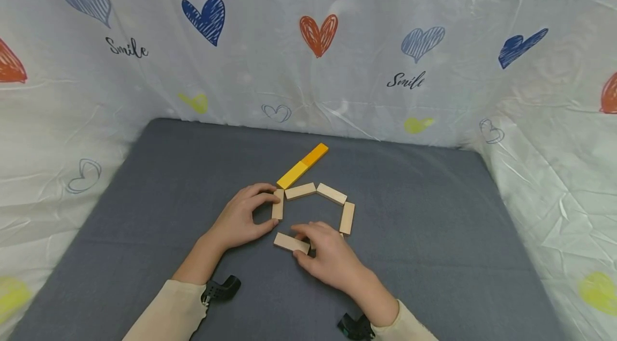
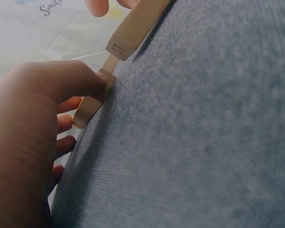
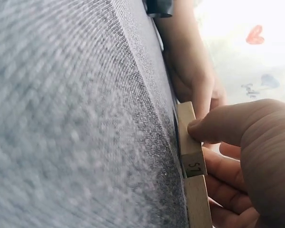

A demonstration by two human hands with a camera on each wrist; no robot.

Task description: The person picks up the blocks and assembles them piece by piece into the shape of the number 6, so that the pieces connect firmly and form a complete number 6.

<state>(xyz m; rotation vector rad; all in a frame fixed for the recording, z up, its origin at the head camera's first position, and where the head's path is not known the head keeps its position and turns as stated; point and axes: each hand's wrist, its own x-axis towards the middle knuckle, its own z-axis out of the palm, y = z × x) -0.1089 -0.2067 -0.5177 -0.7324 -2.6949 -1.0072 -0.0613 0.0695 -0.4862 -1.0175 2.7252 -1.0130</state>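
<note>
Plain wooden blocks lie flat in a rough ring on the grey cloth. My left hand (image 1: pixel 241 218) pinches the ring's left block (image 1: pixel 278 205) lengthwise, thumb at its near end and fingertips at its far end. Closer to me, my right hand (image 1: pixel 329 256) grips the front block (image 1: pixel 291 242) by its right end. The right wrist view has my thumb on the broad face of this front block (image 3: pixel 186 128), whose end bears a printed number. Another block (image 3: pixel 198 199) sits right at that end, mostly behind my right hand in the head view.
Two more plain blocks (image 1: pixel 300 191) (image 1: pixel 331 194) form the ring's back, and one (image 1: pixel 347 218) its right side. A yellow block (image 1: pixel 292 175) and an orange block (image 1: pixel 315 154) run end to end from the back left corner. A white curtain (image 1: pixel 366 9) with printed hearts surrounds the table.
</note>
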